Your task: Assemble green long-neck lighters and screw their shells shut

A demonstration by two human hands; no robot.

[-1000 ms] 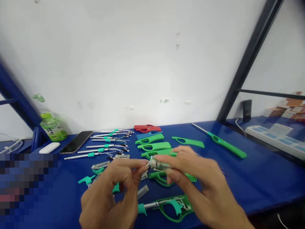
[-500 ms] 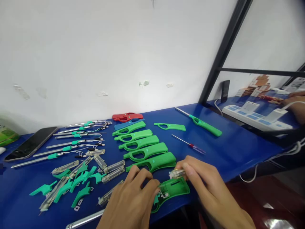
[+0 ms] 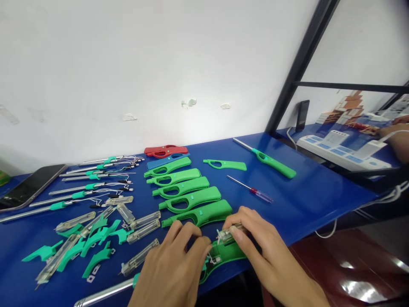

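Observation:
My right hand pinches a clear plastic lighter fuel tank just above an open green lighter shell half. My left hand is closed over the left part of that shell, its fingertips hiding much of it. White wires and a small teal part show inside the shell beside those fingertips. A metal lighter tube reaches out to the left from under my left hand. Just beyond my hands lies a row of green lighter shells.
Several clear fuel tanks and teal triggers lie left, with wired metal tubes and a phone behind. A screwdriver and an assembled green lighter lie right. A power strip stands beyond the black frame.
My right hand has brought the fuel tank down and left, closer to the shell. My left hand stays at the shell. The head view has shifted slightly.

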